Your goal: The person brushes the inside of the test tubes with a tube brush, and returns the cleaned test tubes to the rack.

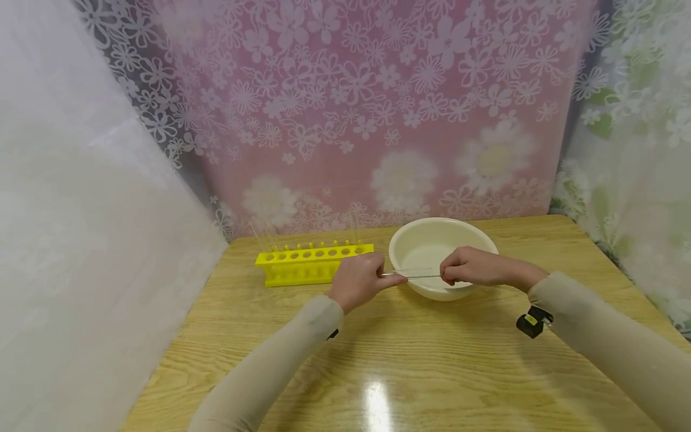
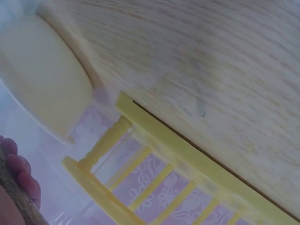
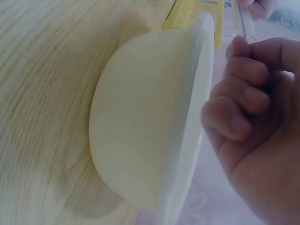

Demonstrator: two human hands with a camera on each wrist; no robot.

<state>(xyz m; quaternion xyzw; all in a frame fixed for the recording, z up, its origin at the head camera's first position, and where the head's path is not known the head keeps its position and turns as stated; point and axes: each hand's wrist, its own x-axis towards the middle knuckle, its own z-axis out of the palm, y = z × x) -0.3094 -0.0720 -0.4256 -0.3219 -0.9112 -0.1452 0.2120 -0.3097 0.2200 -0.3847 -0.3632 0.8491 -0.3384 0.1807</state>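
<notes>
My left hand grips a clear test tube, its thumb pointing right along the glass. In the left wrist view a brown bristly strip, like a brush head, runs by the left fingers. A thin metal wire handle stretches from the left hand across to my right hand, which pinches it with thumb and forefinger, other fingers curled. The test tube shows around the wire in the right wrist view. Both hands are at the cream basin, the right one above its inside.
Left of the basin stands a yellow test tube rack with several holes and pegs. Clear glass tubes stand upright at its ends. Floral curtains hang behind the wooden table and at both sides.
</notes>
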